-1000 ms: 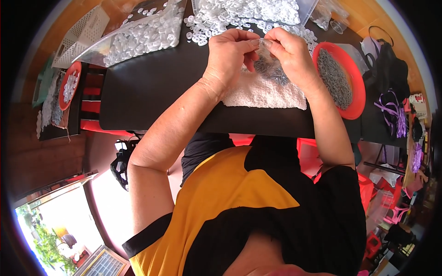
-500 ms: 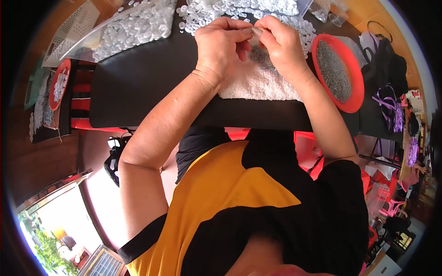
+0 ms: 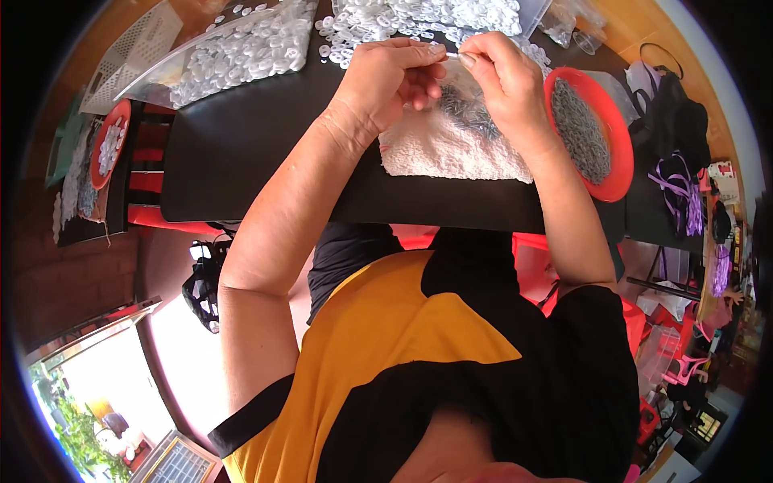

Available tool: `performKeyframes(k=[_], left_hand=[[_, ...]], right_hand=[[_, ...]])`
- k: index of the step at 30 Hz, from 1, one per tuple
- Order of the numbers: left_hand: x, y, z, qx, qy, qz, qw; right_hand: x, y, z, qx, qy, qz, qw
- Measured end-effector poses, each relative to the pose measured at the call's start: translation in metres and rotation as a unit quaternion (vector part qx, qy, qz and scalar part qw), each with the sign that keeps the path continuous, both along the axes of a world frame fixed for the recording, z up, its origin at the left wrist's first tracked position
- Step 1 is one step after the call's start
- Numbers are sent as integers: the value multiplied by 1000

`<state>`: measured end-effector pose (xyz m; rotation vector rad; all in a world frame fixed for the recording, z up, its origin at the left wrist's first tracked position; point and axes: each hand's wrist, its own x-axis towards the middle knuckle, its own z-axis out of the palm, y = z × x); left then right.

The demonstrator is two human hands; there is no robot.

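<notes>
My left hand (image 3: 392, 79) is closed in a pinch, thumb against index finger, with the other fingers loosely curled. A small white piece (image 3: 452, 55) shows at its fingertips, too small to make out fully. Facing it, my right hand (image 3: 507, 87) is pinched too, its fingertips close beside the white piece; what it holds is too small to tell. Below the hands a pale towel (image 3: 447, 153) lies on the black table (image 3: 258, 153), with a heap of small grey metal pieces (image 3: 471, 113) on it.
Loose white plastic pieces (image 3: 342, 32) spread behind the hands. A clear bag (image 3: 241, 64) of similar pieces lies at the left. On the right stands a red bowl (image 3: 616, 153) full of grey metal pieces, with a black bag (image 3: 680, 113) beyond. A smaller red bowl (image 3: 122, 121) sits far left.
My hands have drawn slightly apart, the right one shifting right. A white piece now shows between the fingertips, and more of the towel and grey heap is visible.
</notes>
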<state>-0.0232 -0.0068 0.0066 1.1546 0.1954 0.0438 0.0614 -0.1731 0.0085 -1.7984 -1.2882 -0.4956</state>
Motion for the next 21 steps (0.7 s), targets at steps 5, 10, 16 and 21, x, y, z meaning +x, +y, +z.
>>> performKeyframes(k=[5,10,16,21], left_hand=[[2,5,-1,-60,27,-68,996],[4,5,-5,-46,14,-60,997],[-2,-3,3,-5,0,-11,1000],[-4,-5,5,71,-3,-4,997]], right_hand=[[0,-2,2,-7,-14,8,1000],[-1,-1,2,-7,14,24,1000],[1,-3,0,-14,134,40,990],[4,-5,-1,-31,195,49,979]])
